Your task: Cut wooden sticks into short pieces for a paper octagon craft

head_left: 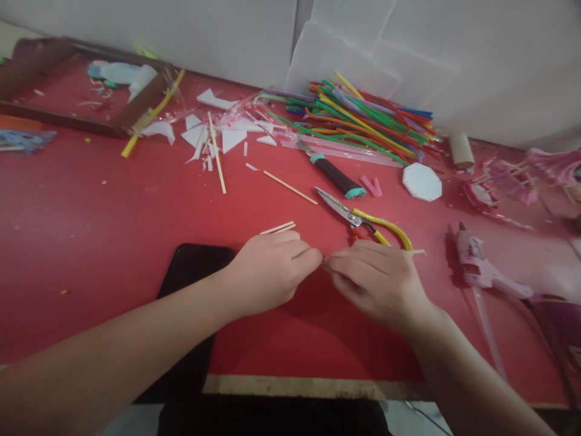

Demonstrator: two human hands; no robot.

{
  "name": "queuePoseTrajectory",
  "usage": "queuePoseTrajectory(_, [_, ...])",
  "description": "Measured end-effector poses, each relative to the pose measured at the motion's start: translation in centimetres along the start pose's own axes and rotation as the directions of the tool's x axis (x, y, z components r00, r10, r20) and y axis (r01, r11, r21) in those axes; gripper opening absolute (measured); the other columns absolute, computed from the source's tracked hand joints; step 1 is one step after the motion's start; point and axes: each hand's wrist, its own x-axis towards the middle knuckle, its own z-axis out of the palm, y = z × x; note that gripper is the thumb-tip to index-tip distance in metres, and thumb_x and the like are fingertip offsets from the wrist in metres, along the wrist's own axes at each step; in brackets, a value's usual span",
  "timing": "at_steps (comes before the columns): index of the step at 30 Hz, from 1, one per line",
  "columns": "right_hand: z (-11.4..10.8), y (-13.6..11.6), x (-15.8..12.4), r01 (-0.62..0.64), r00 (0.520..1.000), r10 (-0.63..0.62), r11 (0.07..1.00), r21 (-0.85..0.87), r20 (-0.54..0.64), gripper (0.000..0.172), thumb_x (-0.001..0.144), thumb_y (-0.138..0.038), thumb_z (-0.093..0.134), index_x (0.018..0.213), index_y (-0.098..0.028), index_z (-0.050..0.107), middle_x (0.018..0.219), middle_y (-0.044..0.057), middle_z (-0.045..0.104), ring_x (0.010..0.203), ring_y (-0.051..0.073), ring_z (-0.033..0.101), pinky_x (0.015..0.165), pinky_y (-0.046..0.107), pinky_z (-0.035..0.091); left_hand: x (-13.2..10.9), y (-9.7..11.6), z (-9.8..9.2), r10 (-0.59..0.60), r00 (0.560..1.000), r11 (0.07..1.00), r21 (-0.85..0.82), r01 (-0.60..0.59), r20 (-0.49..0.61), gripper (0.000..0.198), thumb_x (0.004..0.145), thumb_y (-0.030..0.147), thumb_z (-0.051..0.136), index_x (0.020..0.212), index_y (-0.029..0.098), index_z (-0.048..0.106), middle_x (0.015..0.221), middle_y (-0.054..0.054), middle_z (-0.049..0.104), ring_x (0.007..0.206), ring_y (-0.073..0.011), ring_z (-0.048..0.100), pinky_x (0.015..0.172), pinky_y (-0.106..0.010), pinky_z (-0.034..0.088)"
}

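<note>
My left hand (276, 266) is closed, its fingers pinched at the middle, close above the red table. Fingertip to fingertip with it, my right hand (379, 278) is also closed in a pinch. Whatever sits between the fingertips is too small and hidden to name. Thin wooden sticks (278, 228) show just beyond my left hand; I cannot tell if they lie on the table or are held. A pale stick end (418, 251) pokes out past my right hand. Right behind that hand lie yellow-handled scissors (349, 215), partly covered. A black phone-like slab (195, 266) lies under my left forearm.
Beyond the hands lie a black-handled cutter (336, 174), loose sticks (290, 188), white scraps (233, 139) and a pile of coloured pipe cleaners (372, 118). A pink glue gun (476, 260) is at right, near a white octagon (422, 181). A brown frame (113, 124) sits far left.
</note>
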Motion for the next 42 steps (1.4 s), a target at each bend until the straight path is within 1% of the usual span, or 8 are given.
queuePoseTrajectory(6, [-0.3,0.3,0.1,-0.071,0.996,0.078,0.985,0.154,-0.043,0.01,0.085,-0.012,0.06,0.087,-0.021,0.065,0.077,0.0,0.073,0.067,0.012,0.065,0.065,0.026,0.052,0.1,-0.3,-0.3,-0.039,0.998,0.966,-0.259,0.027,-0.045,0.023,0.087,0.009,0.04,0.087,0.017,0.062,0.075,-0.002,0.068,0.067,-0.016,0.057,0.076,-0.032,0.049])
queuePoseTrajectory(14, [-0.6,-0.5,-0.1,-0.274,0.927,0.343,0.897,0.347,-0.154,0.013,0.085,-0.015,0.063,0.093,-0.025,0.065,0.081,-0.001,0.074,0.067,0.012,0.068,0.059,0.024,0.055,0.5,0.2,-1.0,-0.155,0.988,0.823,-0.556,0.118,-0.019,0.019,0.097,0.022,0.037,0.088,0.019,0.053,0.076,0.0,0.065,0.071,-0.0135,0.058,0.07,-0.026,0.045])
queuePoseTrajectory(19, [-0.2,-0.3,-0.6,-0.437,0.807,0.547,0.807,0.397,-0.223,0.018,0.084,-0.014,0.064,0.098,-0.025,0.063,0.084,0.001,0.072,0.071,0.014,0.069,0.061,0.026,0.057,0.2,-0.2,-1.0,-0.188,0.982,0.847,-0.509,0.156,-0.01,0.021,0.098,0.023,0.032,0.086,0.019,0.048,0.076,-0.001,0.059,0.069,-0.0154,0.052,0.068,-0.028,0.043])
queuePoseTrajectory(23, [0.4,-0.1,-0.4,-0.398,0.777,0.576,0.761,0.512,-0.253,0.03,0.087,-0.015,0.059,0.115,-0.027,0.055,0.092,0.001,0.072,0.072,0.013,0.069,0.059,0.026,0.058,0.2,-0.2,-1.0,-0.14,0.99,0.909,-0.394,0.135,0.015,0.027,0.099,0.027,0.028,0.08,0.019,0.045,0.071,-0.002,0.053,0.065,-0.0174,0.046,0.065,-0.031,0.042])
queuePoseTrajectory(27, [0.6,0.3,-0.4,-0.364,0.729,0.635,0.675,0.642,-0.256,0.016,0.094,-0.021,0.051,0.105,-0.025,0.062,0.099,0.003,0.072,0.077,0.015,0.072,0.07,0.032,0.062,0.3,0.1,-0.6,-0.131,0.991,0.963,-0.24,0.127,-0.001,0.03,0.096,0.043,0.041,0.083,0.017,0.047,0.082,-0.008,0.059,0.076,-0.0224,0.052,0.07,-0.036,0.043])
queuePoseTrajectory(30, [0.5,0.9,-0.3,-0.36,0.715,0.692,0.493,0.792,-0.105,0.022,0.096,-0.023,0.047,0.109,-0.026,0.064,0.108,0.004,0.072,0.092,0.019,0.072,0.076,0.037,0.061,0.5,-0.2,0.1,-0.118,0.99,0.982,-0.137,0.128,0.076,0.013,0.094,0.025,0.045,0.089,0.016,0.051,0.089,-0.008,0.061,0.083,-0.0231,0.054,0.074,-0.036,0.043])
queuePoseTrajectory(34, [0.6,1.5,0.0,-0.298,0.688,0.724,0.233,0.926,0.039,0.021,0.09,-0.024,0.058,0.11,-0.029,0.063,0.116,0.003,0.07,0.109,0.021,0.066,0.08,0.035,0.06,0.7,-0.8,0.5,-0.197,0.972,0.98,-0.003,0.199,0.128,0.018,0.095,0.021,0.041,0.083,0.017,0.052,0.076,-0.005,0.057,0.072,-0.0218,0.051,0.067,-0.035,0.04])
queuePoseTrajectory(42, [1.2,1.2,0.3,-0.294,0.585,0.81,0.161,0.942,0.045,0.02,0.092,-0.042,0.056,0.103,-0.028,0.065,0.094,0.001,0.073,0.08,0.015,0.07,0.065,0.03,0.057,0.7,-1.1,0.0,-0.352,0.934,0.927,0.166,0.337,0.067,0.015,0.094,0.021,0.044,0.082,0.017,0.052,0.076,-0.005,0.057,0.074,-0.0244,0.052,0.066,-0.037,0.04])
